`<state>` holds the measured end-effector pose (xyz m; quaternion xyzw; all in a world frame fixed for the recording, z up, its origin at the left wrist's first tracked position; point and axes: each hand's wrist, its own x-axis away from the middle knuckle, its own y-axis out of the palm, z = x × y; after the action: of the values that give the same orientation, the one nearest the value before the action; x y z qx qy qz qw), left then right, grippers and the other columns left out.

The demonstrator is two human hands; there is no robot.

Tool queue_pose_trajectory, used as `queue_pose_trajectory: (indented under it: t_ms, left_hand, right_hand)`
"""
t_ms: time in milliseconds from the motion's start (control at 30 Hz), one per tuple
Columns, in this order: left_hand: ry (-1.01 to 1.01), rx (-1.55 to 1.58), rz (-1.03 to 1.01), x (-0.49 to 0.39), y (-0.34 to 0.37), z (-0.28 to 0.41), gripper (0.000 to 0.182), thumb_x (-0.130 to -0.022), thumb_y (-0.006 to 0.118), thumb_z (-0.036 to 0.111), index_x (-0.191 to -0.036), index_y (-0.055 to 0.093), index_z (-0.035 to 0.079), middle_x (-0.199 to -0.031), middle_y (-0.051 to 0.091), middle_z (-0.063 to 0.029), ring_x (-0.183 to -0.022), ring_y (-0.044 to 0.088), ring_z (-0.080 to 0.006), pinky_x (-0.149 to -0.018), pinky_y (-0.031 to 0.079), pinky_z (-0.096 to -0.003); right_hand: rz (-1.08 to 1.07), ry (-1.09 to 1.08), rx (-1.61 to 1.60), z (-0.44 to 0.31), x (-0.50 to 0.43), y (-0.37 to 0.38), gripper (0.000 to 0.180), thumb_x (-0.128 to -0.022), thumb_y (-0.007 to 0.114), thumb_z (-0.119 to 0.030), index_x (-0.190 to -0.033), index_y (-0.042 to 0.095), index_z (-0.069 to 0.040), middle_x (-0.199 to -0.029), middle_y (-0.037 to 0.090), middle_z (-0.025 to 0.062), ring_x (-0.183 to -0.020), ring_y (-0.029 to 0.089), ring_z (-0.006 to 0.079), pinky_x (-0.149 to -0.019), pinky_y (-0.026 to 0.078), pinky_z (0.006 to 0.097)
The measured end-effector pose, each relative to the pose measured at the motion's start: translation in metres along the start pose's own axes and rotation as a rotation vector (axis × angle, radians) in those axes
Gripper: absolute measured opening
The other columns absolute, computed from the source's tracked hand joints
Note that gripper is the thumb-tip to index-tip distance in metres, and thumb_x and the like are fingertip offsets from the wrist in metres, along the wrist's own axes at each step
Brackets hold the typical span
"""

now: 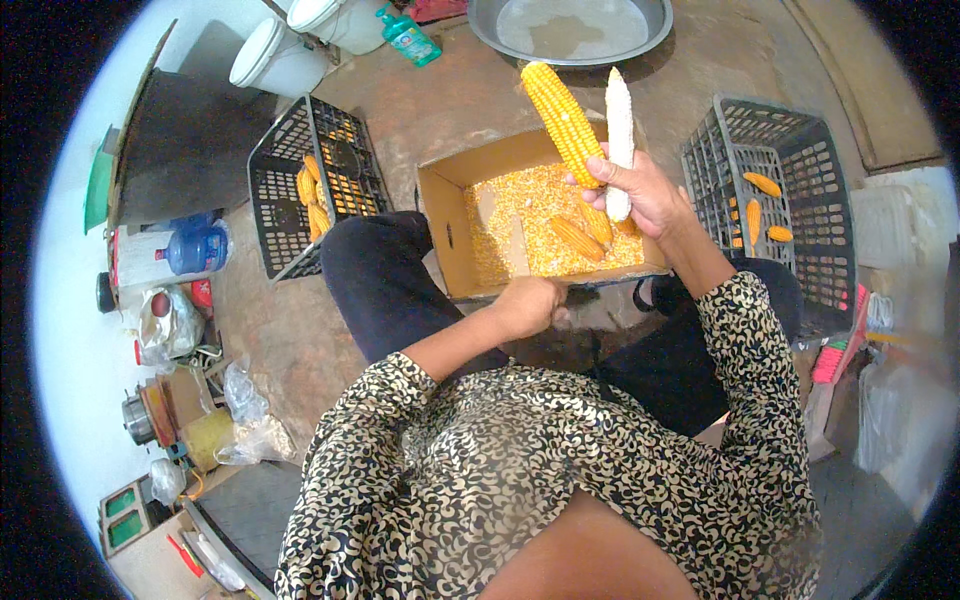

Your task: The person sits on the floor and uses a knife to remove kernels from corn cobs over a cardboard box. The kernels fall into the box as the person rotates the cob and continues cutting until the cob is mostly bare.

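Note:
My right hand (637,186) holds a full yellow ear of corn (559,120) and a bare white corncob (619,142) side by side, both pointing away from me. Under them is a cardboard box (442,232) holding loose corn kernels (502,202) and a few ears of corn (576,238). At the near wall of the box, my left hand (529,306) is curled; its fingers are turned away, so whether it grips anything is hidden. A narrow pale strip (519,244) rises beyond it over the kernels.
Black plastic crates with corn ears stand left (281,202) and right (817,202) of the box. Beyond are a wide metal basin (574,30), a green bottle (409,37) and white buckets (274,56). A blue water jug (196,249) lies at the left.

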<state>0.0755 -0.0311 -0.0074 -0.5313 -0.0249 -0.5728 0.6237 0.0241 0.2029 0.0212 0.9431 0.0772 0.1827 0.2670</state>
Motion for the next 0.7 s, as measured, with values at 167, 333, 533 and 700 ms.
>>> queue_pose_trajectory:
  t_ms: [167, 333, 533, 700]
  left_hand:
    - [0.003, 0.991, 0.611, 0.007, -0.08, -0.03, 0.061, -0.083, 0.075, 0.019, -0.131, 0.046, -0.005, -0.109, 0.061, -0.0166, -0.073, 0.063, -0.0159, -0.065, 0.053, -0.0289]
    - [0.099, 1.292, 0.698, 0.011, -0.151, -0.032, 0.068, -0.092, 0.064, 0.035, -0.138, 0.035, -0.004, -0.107, 0.059, -0.013, -0.069, 0.062, -0.0148, -0.063, 0.054, -0.0285]
    - [0.007, 0.937, 0.546, 0.013, -0.136, -0.025, 0.029, -0.1, 0.051, 0.032, -0.089, 0.059, 0.006, -0.066, 0.051, 0.002, -0.054, 0.047, -0.0068, -0.05, 0.038, -0.0217]
    - [0.014, 1.018, 0.587, 0.018, -0.133, -0.028, 0.027, -0.1, 0.051, 0.03, -0.085, 0.057, 0.01, -0.059, 0.039, 0.008, -0.045, 0.032, -0.0033, -0.041, 0.026, -0.0194]
  right_hand:
    - [-0.016, 0.015, 0.046, 0.011, -0.003, 0.002, 0.043, -0.088, 0.071, -0.026, -0.118, 0.055, 0.0, -0.096, 0.068, 0.0105, -0.066, 0.06, 0.0077, -0.058, 0.051, 0.0185]
    - [-0.022, 0.043, 0.019, 0.013, 0.002, 0.005, 0.034, -0.084, 0.076, -0.026, -0.103, 0.062, -0.001, -0.079, 0.064, 0.0028, -0.06, 0.061, 0.0086, -0.05, 0.05, 0.0206]
    - [-0.099, -0.004, 0.096, 0.032, 0.007, -0.002, 0.038, -0.084, 0.074, -0.031, -0.101, 0.064, 0.001, -0.077, 0.066, 0.0041, -0.053, 0.059, 0.0088, -0.047, 0.048, 0.0219]
    - [-0.09, 0.035, 0.093, 0.021, 0.019, 0.006, 0.04, -0.084, 0.074, -0.031, -0.104, 0.063, 0.003, -0.081, 0.068, 0.0069, -0.054, 0.059, 0.0084, -0.05, 0.051, 0.0215]
